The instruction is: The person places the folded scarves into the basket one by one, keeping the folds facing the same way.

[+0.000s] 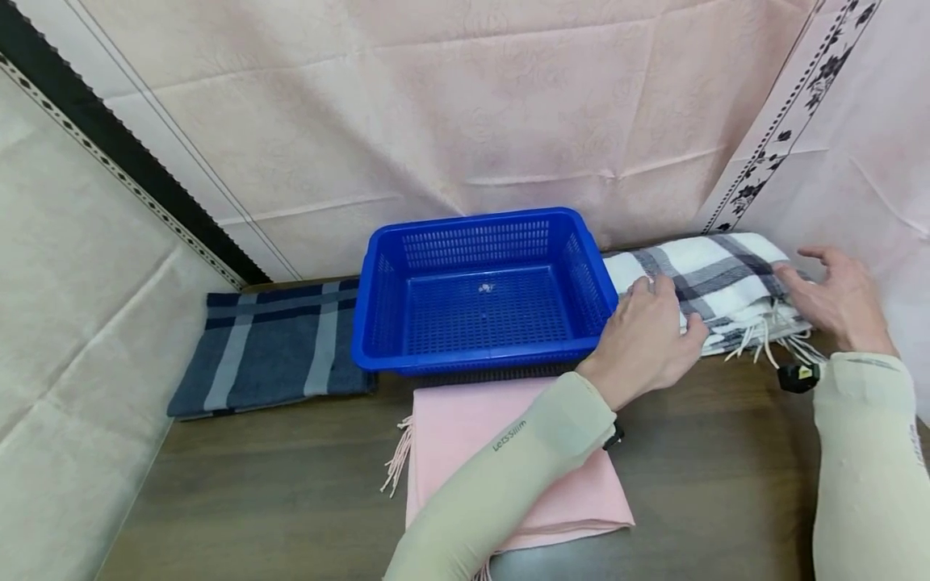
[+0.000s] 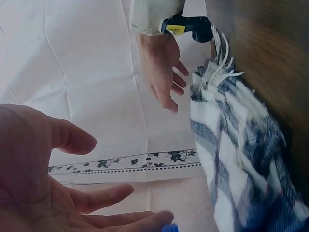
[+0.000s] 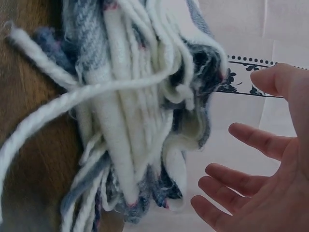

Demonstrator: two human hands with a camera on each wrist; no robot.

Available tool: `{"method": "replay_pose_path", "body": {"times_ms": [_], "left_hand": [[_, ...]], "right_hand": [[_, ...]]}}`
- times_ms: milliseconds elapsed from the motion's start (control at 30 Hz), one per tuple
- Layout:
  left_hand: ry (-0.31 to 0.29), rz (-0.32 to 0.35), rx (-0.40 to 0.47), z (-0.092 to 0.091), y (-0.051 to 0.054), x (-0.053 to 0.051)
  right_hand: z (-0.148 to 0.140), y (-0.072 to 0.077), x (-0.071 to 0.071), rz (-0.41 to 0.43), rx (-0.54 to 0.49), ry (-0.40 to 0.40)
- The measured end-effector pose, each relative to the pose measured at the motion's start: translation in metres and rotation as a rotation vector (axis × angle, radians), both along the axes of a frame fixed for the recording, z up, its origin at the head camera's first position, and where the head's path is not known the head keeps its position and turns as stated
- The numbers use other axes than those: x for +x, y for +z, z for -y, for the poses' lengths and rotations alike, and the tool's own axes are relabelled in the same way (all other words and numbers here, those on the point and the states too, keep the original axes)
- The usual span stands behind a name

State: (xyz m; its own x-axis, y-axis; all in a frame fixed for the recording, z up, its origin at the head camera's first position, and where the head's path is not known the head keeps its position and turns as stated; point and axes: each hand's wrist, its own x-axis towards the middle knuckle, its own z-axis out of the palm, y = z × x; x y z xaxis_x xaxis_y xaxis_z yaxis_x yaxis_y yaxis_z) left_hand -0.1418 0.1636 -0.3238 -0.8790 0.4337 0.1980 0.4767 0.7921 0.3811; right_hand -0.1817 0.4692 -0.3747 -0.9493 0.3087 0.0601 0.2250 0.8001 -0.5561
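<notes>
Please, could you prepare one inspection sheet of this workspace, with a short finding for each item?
Surface: brown wood-look table.
Job's things: checked cloth, folded and fringed, right of the blue basket; striped navy cloth at its left; pink cloth in front, partly hidden by the left sleeve.
Clutter: small white patch in the basket, nature unclear.
Hands: left hand and right hand open by the checked cloth; contact unclear.
Cables: nothing seen.
Surroundings: pale hangings with dark floral trim.

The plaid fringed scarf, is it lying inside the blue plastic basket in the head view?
No, the plaid fringed scarf lies on the table, to the right of the blue plastic basket.
</notes>
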Motion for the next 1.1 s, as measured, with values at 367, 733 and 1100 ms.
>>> {"method": "replay_pose_path", "body": {"times_ms": [367, 733, 1100], "left_hand": [[0.044, 0.075, -0.063, -0.022, -0.008, 0.006], [0.136, 0.151, -0.050, -0.042, -0.018, 0.007], [0.241, 0.215, 0.071, -0.053, -0.033, 0.001]], "right_hand": [[-0.003, -0.006, -0.007, 0.022, 0.023, 0.022], [-0.004, -0.011, -0.011, 0.036, 0.029, 0.017], [-0.007, -0.015, -0.013, 0.100, -0.014, 0.052]]}}
